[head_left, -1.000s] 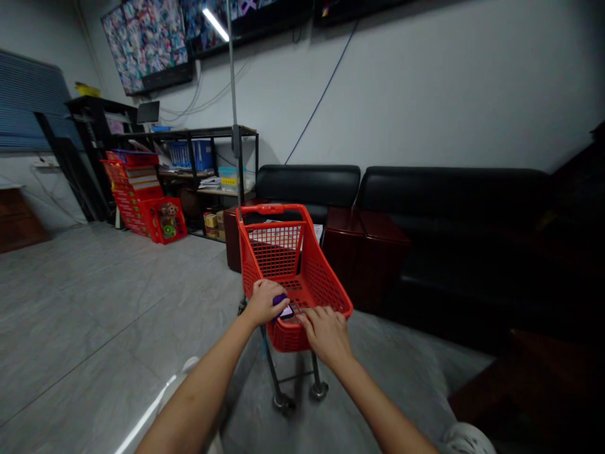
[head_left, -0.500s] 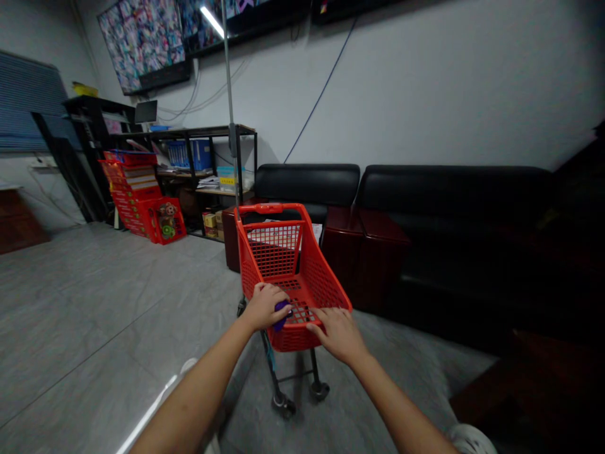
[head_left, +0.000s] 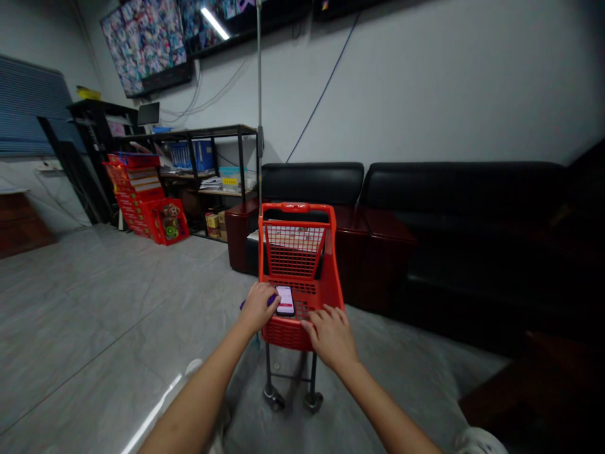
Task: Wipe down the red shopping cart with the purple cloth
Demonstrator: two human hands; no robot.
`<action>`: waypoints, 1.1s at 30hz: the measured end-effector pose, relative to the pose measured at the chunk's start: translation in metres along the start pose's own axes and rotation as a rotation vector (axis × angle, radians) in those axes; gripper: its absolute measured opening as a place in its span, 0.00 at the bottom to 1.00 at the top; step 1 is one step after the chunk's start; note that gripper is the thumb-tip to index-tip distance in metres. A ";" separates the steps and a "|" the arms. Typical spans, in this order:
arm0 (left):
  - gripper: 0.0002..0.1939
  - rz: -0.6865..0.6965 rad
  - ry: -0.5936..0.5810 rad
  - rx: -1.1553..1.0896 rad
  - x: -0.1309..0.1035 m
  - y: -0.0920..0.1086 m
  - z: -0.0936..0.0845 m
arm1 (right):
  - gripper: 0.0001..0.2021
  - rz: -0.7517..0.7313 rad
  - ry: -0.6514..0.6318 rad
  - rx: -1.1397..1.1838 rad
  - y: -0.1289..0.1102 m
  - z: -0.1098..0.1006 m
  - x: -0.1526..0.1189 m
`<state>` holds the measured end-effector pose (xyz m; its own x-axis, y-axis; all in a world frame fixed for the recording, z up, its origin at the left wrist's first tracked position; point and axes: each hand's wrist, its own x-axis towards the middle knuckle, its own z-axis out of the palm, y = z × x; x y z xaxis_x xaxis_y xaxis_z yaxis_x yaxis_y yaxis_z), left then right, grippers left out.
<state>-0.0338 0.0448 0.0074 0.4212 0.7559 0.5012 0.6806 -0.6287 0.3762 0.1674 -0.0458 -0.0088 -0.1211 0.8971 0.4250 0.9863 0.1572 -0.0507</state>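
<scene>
A small red shopping cart [head_left: 295,334] stands in front of me, its handle at the far end. My left hand [head_left: 258,307] is at the near left corner of the basket, its fingers wrapped round a purple object [head_left: 271,300] that is mostly covered. Right beside those fingers, a phone [head_left: 285,301] with a lit screen shows in the basket. On the near right corner rests my right hand [head_left: 332,334], fingers spread over the rim and nothing held. A thin pole [head_left: 259,94] rises at the cart's left side.
Black sofas [head_left: 463,195] with dark red wooden armrests [head_left: 387,227] stand behind the cart and to the right. A metal shelf [head_left: 212,132] holds blue folders, beside stacked red baskets [head_left: 135,195] at the left. Screens [head_left: 144,44] hang on the wall.
The cart has turned to face me more squarely, its handle and pole shifting right. The phone now shows beside my left hand. My right hand remains on the rim.
</scene>
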 end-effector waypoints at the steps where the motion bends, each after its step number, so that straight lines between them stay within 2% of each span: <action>1: 0.11 -0.017 0.025 0.003 -0.002 0.002 0.002 | 0.17 0.013 0.005 -0.017 0.002 0.000 -0.001; 4: 0.10 -0.119 0.126 0.015 -0.009 0.015 0.011 | 0.18 0.050 -0.016 -0.055 0.003 0.001 -0.003; 8: 0.08 -0.288 0.229 0.131 -0.026 0.050 0.029 | 0.17 0.059 -0.012 -0.057 -0.005 0.002 -0.005; 10: 0.08 -0.316 0.262 0.177 -0.034 0.065 0.034 | 0.17 0.066 0.003 -0.057 -0.009 0.002 -0.005; 12: 0.09 -0.292 0.239 0.203 -0.039 0.071 0.032 | 0.17 0.072 0.009 -0.055 -0.012 0.000 -0.007; 15: 0.10 -0.209 0.149 0.258 -0.039 0.061 0.017 | 0.19 0.080 -0.019 -0.043 -0.020 -0.005 -0.008; 19: 0.09 -0.164 0.179 0.331 -0.037 0.030 -0.002 | 0.20 0.099 -0.066 -0.021 -0.035 -0.009 -0.007; 22: 0.09 -0.165 0.183 0.325 -0.036 0.010 -0.004 | 0.19 0.042 -0.095 0.031 -0.037 -0.009 -0.005; 26: 0.10 -0.131 0.152 0.261 -0.032 -0.006 -0.001 | 0.18 -0.076 -0.043 0.104 -0.022 -0.006 -0.003; 29: 0.12 -0.199 0.212 0.251 -0.029 0.003 0.008 | 0.18 -0.081 -0.044 0.108 -0.014 -0.001 -0.001; 33: 0.13 -0.321 0.265 0.313 -0.028 0.040 0.027 | 0.17 -0.028 -0.024 0.109 -0.009 0.008 0.000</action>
<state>-0.0016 0.0035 -0.0126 0.0235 0.8040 0.5942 0.9143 -0.2577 0.3126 0.1572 -0.0439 -0.0151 -0.1523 0.9013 0.4055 0.9646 0.2250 -0.1379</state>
